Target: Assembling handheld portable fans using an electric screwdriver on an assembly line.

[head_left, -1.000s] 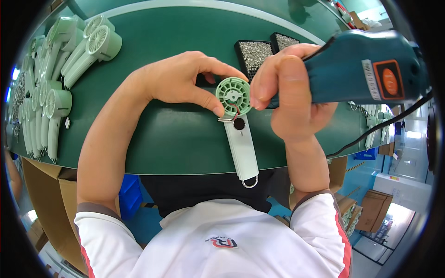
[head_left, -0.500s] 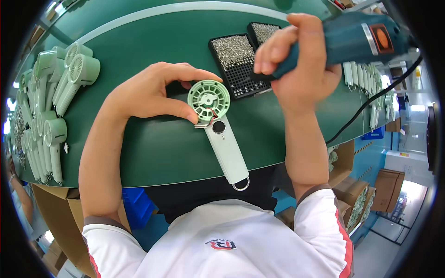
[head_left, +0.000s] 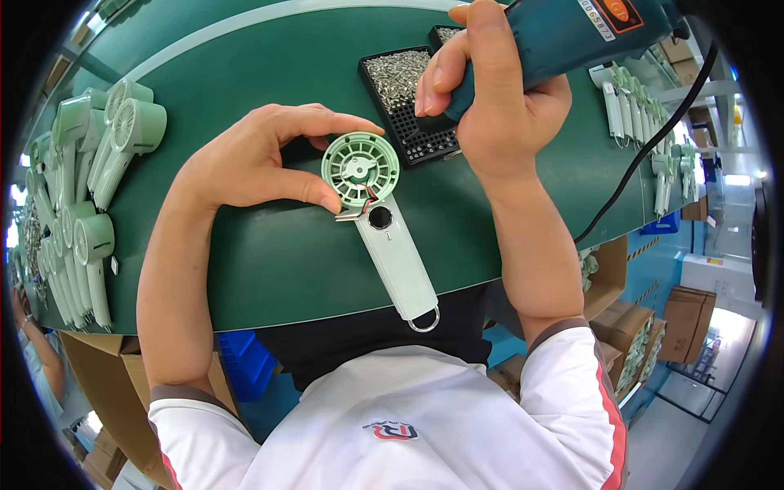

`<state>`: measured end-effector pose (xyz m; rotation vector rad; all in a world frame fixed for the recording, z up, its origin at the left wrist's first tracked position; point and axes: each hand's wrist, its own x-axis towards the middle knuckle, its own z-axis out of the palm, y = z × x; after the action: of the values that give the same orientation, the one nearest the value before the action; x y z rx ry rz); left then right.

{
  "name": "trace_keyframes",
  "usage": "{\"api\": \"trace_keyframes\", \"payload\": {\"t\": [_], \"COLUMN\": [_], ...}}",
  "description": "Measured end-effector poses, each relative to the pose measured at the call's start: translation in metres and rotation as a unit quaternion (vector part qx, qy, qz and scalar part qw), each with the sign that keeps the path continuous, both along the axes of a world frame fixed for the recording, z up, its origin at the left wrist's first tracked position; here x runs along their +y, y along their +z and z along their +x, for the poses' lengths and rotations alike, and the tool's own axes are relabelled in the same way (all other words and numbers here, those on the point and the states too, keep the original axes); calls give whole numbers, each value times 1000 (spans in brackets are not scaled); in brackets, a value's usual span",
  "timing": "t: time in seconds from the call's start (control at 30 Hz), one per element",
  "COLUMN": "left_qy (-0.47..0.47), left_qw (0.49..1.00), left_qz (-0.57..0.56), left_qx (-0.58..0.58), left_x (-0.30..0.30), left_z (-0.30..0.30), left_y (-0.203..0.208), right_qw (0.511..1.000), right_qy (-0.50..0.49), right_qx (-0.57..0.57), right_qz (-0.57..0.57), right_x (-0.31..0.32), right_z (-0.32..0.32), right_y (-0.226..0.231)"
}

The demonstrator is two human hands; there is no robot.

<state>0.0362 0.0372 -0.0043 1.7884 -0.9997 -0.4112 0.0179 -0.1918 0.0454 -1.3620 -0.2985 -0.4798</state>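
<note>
My left hand grips the round head of a pale green handheld fan between thumb and fingers. The fan's head has no front cover, so its slotted housing and thin red and dark wires show. Its white handle, with a round dark button and a metal loop, points toward me. My right hand is wrapped round a teal electric screwdriver. The tool's tip end is over a black screw tray, partly hidden by my fingers. Small silver screws heap in the tray's far part and sit in holes nearer me.
Several assembled green fans lie piled at the left. More fan parts stand in a row at the right, beyond the screwdriver's black cord. A second screw tray sits behind the first. Cardboard boxes and a blue bin are below the table's edge.
My right hand has moved a little left and away from me with the screwdriver over the tray. My left hand and the fan have barely shifted.
</note>
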Motion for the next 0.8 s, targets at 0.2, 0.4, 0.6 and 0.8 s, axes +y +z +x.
{"api": "trace_keyframes", "payload": {"t": [0.2,0.4,0.6,0.8], "left_qy": [-4,0,-1,0], "left_qw": [998,1000,998,1000], "left_qz": [65,3,52,-9], "left_qx": [18,14,36,22], "left_x": [2,0,1,1], "left_z": [2,0,1,0], "left_y": [8,0,8,4], "right_qw": [1000,981,985,991], "right_qy": [-5,96,80,72], "right_qx": [11,-147,-128,-92], "right_qz": [-9,-82,-86,-60], "right_x": [1,-11,-8,-6], "right_z": [0,17,12,11], "right_y": [-3,-22,-16,-15]}}
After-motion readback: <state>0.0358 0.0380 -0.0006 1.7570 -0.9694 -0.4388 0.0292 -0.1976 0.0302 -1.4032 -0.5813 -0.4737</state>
